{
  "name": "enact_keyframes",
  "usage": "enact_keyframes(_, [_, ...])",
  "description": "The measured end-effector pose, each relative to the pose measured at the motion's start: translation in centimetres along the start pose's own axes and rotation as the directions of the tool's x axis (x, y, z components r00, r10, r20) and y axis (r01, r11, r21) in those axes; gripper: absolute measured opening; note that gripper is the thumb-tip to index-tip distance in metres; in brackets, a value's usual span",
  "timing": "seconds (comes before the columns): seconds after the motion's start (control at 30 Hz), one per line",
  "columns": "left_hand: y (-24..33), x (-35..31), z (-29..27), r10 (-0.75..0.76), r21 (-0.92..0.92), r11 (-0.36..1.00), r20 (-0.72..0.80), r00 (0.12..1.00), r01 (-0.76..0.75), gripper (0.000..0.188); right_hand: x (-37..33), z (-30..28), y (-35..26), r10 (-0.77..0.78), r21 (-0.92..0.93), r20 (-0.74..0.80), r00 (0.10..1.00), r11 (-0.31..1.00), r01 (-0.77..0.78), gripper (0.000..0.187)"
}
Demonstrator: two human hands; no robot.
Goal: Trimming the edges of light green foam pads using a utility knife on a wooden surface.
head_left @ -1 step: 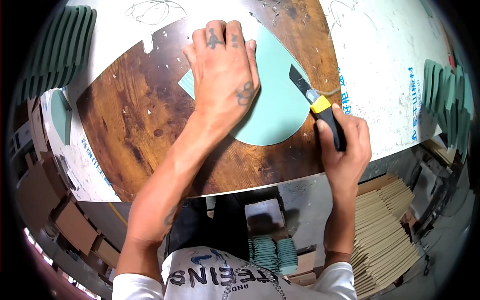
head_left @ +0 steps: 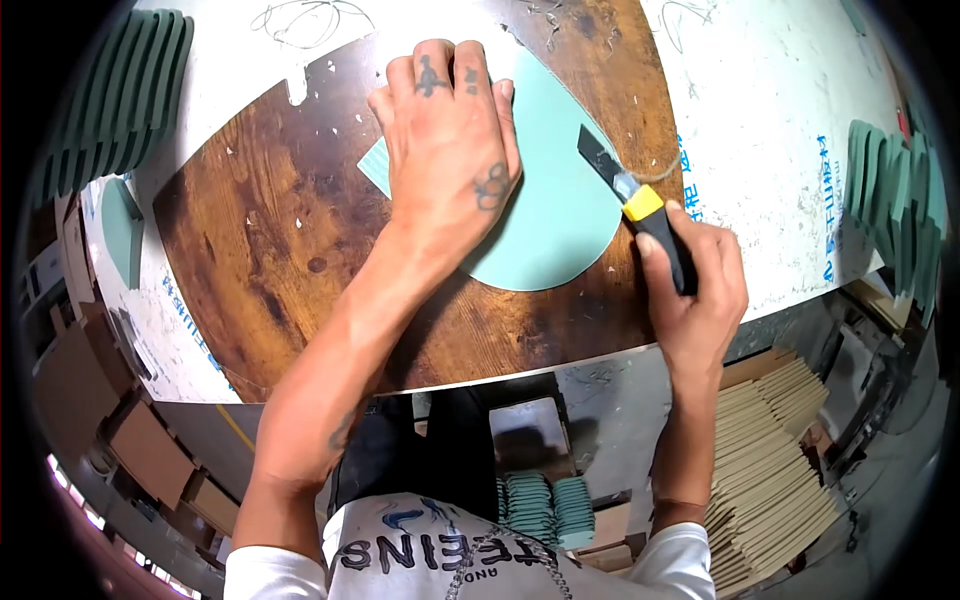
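Note:
A rounded teal panel (head_left: 560, 230) with a pale edge lies on a brown wood-patterned board. My left hand (head_left: 445, 140) presses down on its far left part, palm down. The fingers are bent and their tips hidden. A ridged teal corner (head_left: 374, 168) sticks out beside the hand. In my right hand (head_left: 700, 285), closed around the black grip, is a utility knife (head_left: 645, 205) with a yellow collar. Its dark blade points away and left, over the panel's right edge. A thin pale strand (head_left: 655, 176) curls off to the right of the blade.
The wood-patterned board (head_left: 290, 330) rests on a white table (head_left: 790, 200). Stacked teal pieces stand at left (head_left: 120, 100) and right (head_left: 895, 210). Loose strands (head_left: 310, 20) and small scraps lie about. Below right is a beige stack (head_left: 770, 460); more teal pieces (head_left: 535, 508) sit below the table.
My right hand and the knife have shifted slightly to the right. The pale strand now bows in a wider loop. My left hand and the panel stay nearly still.

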State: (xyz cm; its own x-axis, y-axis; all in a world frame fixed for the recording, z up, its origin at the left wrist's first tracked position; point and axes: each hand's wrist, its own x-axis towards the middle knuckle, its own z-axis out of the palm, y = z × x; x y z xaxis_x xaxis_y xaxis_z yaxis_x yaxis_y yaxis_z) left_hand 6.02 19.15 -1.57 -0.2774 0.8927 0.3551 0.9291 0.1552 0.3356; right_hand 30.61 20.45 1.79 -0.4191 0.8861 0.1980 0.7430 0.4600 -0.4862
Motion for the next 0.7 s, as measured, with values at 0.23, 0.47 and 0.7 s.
enact_keyframes(0.23, [-0.4, 1.5, 0.4, 0.131, -0.125, 0.984, 0.055, 0.990, -0.123, 0.021, 2.0, -1.5, 0.7, -0.055, -0.040, 0.119, 0.991, 0.997, 0.060, 0.035])
enact_keyframes(0.47, [0.6, 0.6, 0.7, 0.037, 0.017, 0.999, 0.143, 0.989, -0.040, 0.034, -7.2, 0.1, -2.6, 0.067, -0.024, 0.031, 0.997, 0.998, -0.066, 0.048])
enact_keyframes(0.7, [0.7, -0.7, 0.3, 0.094, -0.017, 0.995, 0.060, 0.994, -0.094, 0.027, -7.4, 0.8, -3.8, 0.183, -0.012, -0.070, 0.981, 0.983, -0.185, 0.049])
